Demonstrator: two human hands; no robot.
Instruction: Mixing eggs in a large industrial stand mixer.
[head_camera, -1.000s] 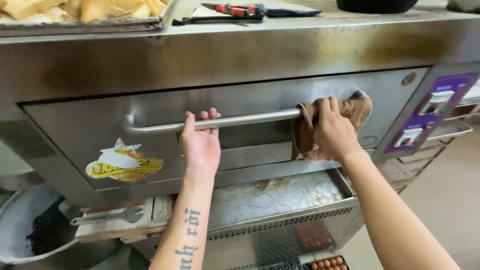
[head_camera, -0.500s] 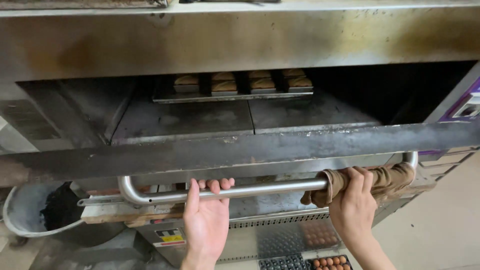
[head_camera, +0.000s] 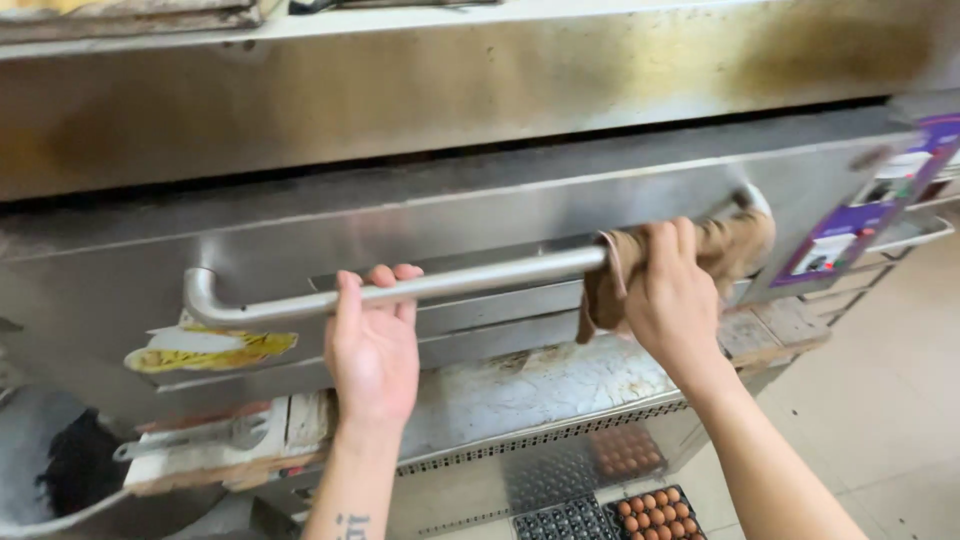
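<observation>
Both hands on the oven door handle (head_camera: 470, 282), a long steel bar running left-right across the door (head_camera: 520, 215), ends bent back into the panel. Left hand (head_camera: 375, 345) grips bare from below, near the bar's left-middle, fingers (head_camera: 380, 276) curled up and over the bar, clamped on it. Right hand (head_camera: 672, 295) grips further right through a brown cloth (head_camera: 730, 245) wrapped round the bar, fingers closed on cloth and bar together. Bar lies right at the fingers of both hands, neither nearer. Door looks nearly upright, probably almost shut; a dark gap shows along its top edge, hard to judge because of motion blur. Yellow sticker (head_camera: 210, 347) on door's lower left, purple sticker (head_camera: 865, 215) at right. Egg tray (head_camera: 655, 512) on the floor below
</observation>
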